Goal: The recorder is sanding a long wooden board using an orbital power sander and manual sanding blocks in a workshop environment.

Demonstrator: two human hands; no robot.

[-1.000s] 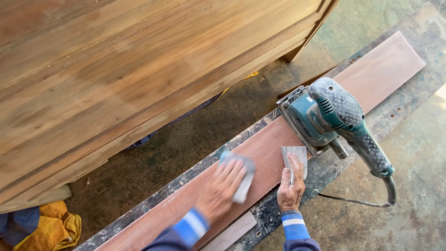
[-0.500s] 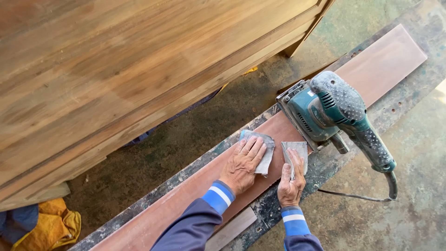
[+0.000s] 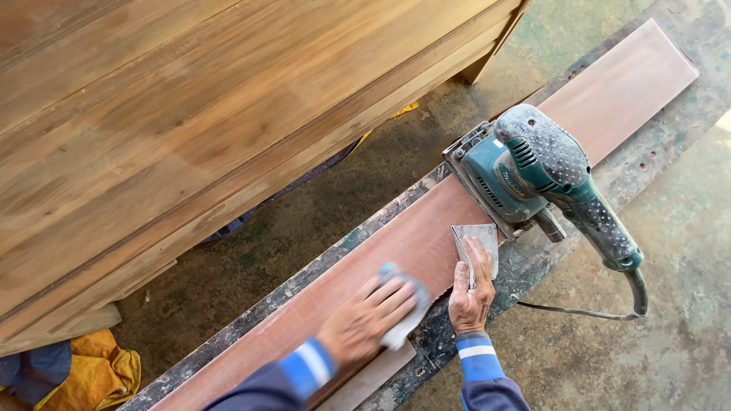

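— Left hand (image 3: 364, 323)?
— Flat on the reddish board (image 3: 426, 236), pressing a grey sanding sheet (image 3: 407, 308) — blurred mid-rub.
— Right hand (image 3: 470, 293)?
— Fingers spread open, pinning another grey sheet (image 3: 478, 240) beside the parked teal sander (image 3: 533, 171).
— Progress?
— Probably partway; finish looks even, hard to judge what remains.
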